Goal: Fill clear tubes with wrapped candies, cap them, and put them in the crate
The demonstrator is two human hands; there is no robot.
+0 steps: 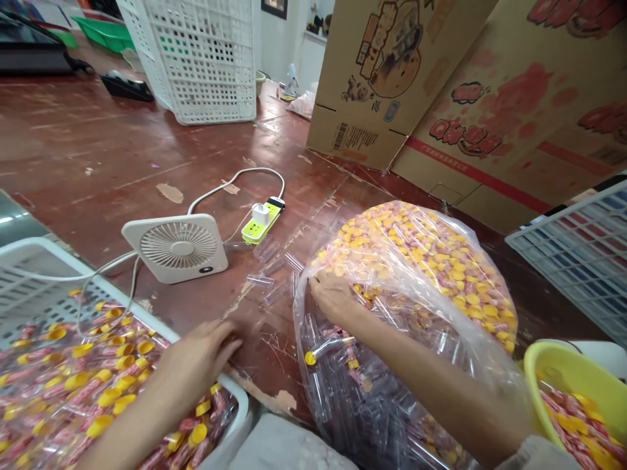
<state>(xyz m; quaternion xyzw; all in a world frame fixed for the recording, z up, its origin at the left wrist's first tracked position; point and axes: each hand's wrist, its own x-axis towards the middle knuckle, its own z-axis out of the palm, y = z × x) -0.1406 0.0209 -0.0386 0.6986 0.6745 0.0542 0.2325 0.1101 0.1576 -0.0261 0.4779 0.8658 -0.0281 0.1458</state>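
My right hand [334,297] is at the left edge of a large clear plastic bag [392,274], its fingers closed on the film. Inside the bag lie clear plastic tubes [377,405], and many yellow-capped tubes with pink wrapping [441,261] show through its far side. My left hand [208,352], slightly blurred, hovers by the inner rim of a white basket [240,398], thumb and fingers apart and nothing between them. Yellow-capped tubes [78,378] fill that basket. Several loose clear tubes [260,281] lie on the red-brown surface between the hands.
A white fan [176,248] and a yellow-green power strip [264,220] stand ahead, joined by cords. Cardboard boxes [441,124] rise behind the bag. A yellow bowl [543,391] of wrapped pieces and a grey-white crate [578,241] are at right; a tall white basket [206,65] stands behind.
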